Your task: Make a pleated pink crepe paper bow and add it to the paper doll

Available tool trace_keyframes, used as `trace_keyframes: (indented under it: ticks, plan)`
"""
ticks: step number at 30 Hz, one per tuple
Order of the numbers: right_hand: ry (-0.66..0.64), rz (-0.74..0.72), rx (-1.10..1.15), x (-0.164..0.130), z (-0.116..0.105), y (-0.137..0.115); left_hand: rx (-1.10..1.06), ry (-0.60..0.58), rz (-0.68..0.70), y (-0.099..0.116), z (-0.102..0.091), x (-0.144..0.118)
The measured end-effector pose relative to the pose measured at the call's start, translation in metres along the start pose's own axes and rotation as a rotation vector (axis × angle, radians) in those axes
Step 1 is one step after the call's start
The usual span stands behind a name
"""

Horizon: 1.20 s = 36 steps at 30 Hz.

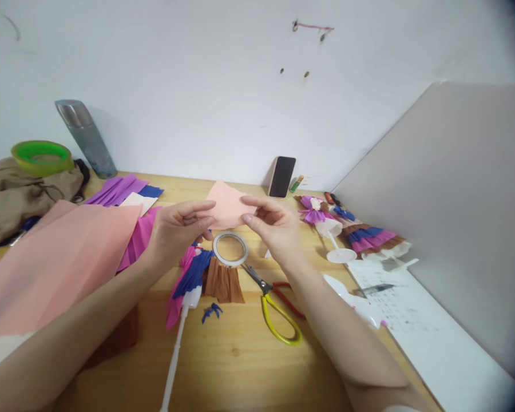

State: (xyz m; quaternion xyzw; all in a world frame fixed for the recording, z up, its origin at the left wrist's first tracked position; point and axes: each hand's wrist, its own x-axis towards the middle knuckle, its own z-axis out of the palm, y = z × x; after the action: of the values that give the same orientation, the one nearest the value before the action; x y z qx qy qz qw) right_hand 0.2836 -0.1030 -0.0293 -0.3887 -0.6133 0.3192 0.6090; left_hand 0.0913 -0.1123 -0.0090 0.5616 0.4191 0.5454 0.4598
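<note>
A small piece of peach crepe paper point(228, 207) is stretched between my two hands above the table. My left hand point(178, 226) pinches its left edge between thumb and fingers. Its right edge is gripped by my right hand point(274, 224) in the same way. Just below the paper lies a roll of narrow tape point(230, 249). Scissors point(268, 294) with one yellow and one red handle rest partly behind my right forearm. A doll-like figure in blue and pink crepe paper point(194, 274) lies on a white stick, beside a pleated brown crepe paper strip point(224, 281).
Large peach crepe sheets point(68, 252) and purple pieces point(115, 190) cover the left side. A flask point(88, 140) and green tape roll point(42, 157) stand behind. A phone point(282, 177) leans on the wall. Finished-looking paper figures point(371, 237) and a written sheet point(429, 326) lie right.
</note>
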Motion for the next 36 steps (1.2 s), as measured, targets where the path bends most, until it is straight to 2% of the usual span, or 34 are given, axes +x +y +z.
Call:
trace_keyframes:
  ticks: [6, 12, 18, 21, 24, 27, 34, 36]
  plan:
    - [0.01, -0.014, -0.028, 0.001, 0.0, 0.002, 0.048, 0.021, -0.008, 0.002, -0.001, 0.001]
    - [0.022, -0.034, -0.128, 0.0, 0.0, 0.004, 0.11, 0.07, 0.068, -0.005, 0.0, 0.0]
    - [0.035, -0.216, -0.311, -0.002, 0.003, -0.005, 0.186, 0.105, 0.241, -0.021, -0.002, 0.0]
    - [0.039, -0.303, -0.344, -0.003, 0.003, -0.009, 0.258, 0.107, 0.364, -0.024, -0.003, 0.001]
    - [0.033, -0.332, -0.332, -0.002, 0.003, -0.009, 0.324, 0.116, 0.474, -0.024, -0.004, 0.003]
    - [0.044, -0.266, -0.255, -0.002, 0.003, -0.008, 0.313, 0.12, 0.47, -0.023, -0.005, 0.004]
    - [0.015, 0.067, 0.083, 0.0, 0.006, -0.009, 0.069, 0.092, 0.244, -0.017, -0.002, 0.001]
    - [-0.004, 0.163, 0.145, 0.0, 0.007, -0.011, 0.024, 0.118, 0.196, -0.015, 0.0, -0.001]
